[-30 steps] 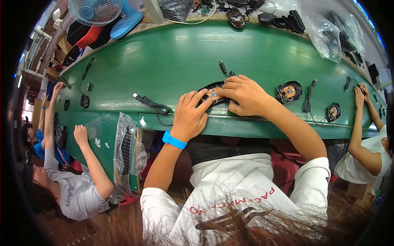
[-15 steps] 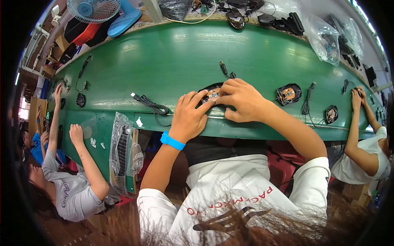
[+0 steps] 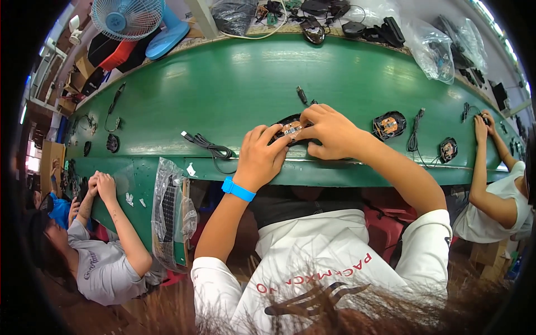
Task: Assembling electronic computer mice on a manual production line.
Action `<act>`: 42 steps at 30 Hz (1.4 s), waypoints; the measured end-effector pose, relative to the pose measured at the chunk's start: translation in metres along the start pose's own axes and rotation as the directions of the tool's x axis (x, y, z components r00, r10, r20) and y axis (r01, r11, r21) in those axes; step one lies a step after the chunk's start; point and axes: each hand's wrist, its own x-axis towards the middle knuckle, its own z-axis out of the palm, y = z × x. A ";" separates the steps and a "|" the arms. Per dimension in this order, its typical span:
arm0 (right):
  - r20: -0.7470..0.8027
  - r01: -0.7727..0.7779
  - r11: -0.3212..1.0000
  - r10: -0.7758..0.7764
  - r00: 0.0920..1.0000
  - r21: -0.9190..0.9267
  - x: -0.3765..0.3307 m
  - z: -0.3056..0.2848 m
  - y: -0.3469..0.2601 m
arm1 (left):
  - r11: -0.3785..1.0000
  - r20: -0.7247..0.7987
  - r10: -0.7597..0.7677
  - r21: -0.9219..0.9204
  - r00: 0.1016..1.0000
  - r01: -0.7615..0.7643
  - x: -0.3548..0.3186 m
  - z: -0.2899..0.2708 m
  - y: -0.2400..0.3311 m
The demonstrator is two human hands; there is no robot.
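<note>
On the desk (image 3: 223, 78), the left hand (image 3: 258, 160) clamps the black mouse shell (image 3: 288, 118); the right hand (image 3: 335, 134) is close beside, its fingers over the brown circuit board (image 3: 291, 129) – pinching or not, I cannot tell. Both have hardly moved – so the work seems to remain at this same spot.

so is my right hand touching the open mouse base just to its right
Apart. The head view shows a strip of green tabletop between your right hand and that open mouse base.
</note>
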 end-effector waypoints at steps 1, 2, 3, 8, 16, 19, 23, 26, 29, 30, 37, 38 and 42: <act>-0.001 -0.001 1.000 0.001 1.000 -0.004 -0.003 -0.003 0.002 | 1.000 0.001 0.007 0.013 1.000 -0.007 -0.001 0.001 0.000; -0.064 -0.039 0.999 0.039 0.997 0.006 -0.006 -0.008 0.005 | 1.000 0.001 0.015 0.025 1.000 -0.015 -0.001 0.001 0.000; -0.125 -0.072 0.997 0.074 0.989 0.021 -0.011 -0.012 0.008 | 1.000 0.000 0.014 0.026 1.000 -0.014 0.000 0.000 -0.001; -0.253 -0.167 0.985 0.153 0.955 -0.037 -0.045 -0.028 0.023 | 0.989 0.012 0.020 0.147 1.000 -0.021 0.009 -0.006 -0.013; -0.506 -0.361 0.930 0.278 0.816 -0.070 -0.087 -0.052 0.063 | 0.999 -0.051 -0.006 0.052 0.999 0.009 0.018 -0.016 0.005; -0.554 -0.388 0.915 0.268 0.789 -0.109 -0.082 -0.049 0.076 | 1.000 -0.092 -0.008 0.009 0.996 0.009 0.023 -0.017 0.022; -0.564 -0.382 0.912 0.240 0.790 -0.147 -0.073 -0.039 0.078 | 0.952 0.116 0.142 -0.288 0.983 -0.104 0.030 -0.007 0.045; -0.550 -0.349 0.924 0.211 0.808 -0.158 -0.078 -0.031 0.075 | 0.952 0.126 0.201 -0.259 0.971 -0.163 0.042 -0.004 0.045; -0.544 -0.322 0.932 0.186 0.818 -0.165 -0.082 -0.028 0.075 | 0.992 0.074 0.108 -0.077 0.991 -0.102 0.045 -0.016 0.018; -0.543 -0.316 0.933 0.179 0.820 -0.169 -0.081 -0.030 0.076 | 0.997 0.035 0.070 0.009 0.997 -0.071 0.046 -0.018 0.010; -0.551 -0.322 0.933 0.185 0.814 -0.163 -0.085 -0.038 0.080 | 0.994 0.164 0.067 0.078 0.984 -0.081 0.049 -0.010 0.007; -0.553 -0.318 0.935 0.183 0.813 -0.158 -0.085 -0.037 0.080 | 0.994 0.168 0.071 0.071 0.983 -0.084 0.049 -0.009 0.006; -0.560 -0.312 0.939 0.182 0.809 -0.146 -0.086 -0.037 0.080 | 0.998 0.190 0.040 0.040 0.981 -0.048 0.047 -0.008 0.007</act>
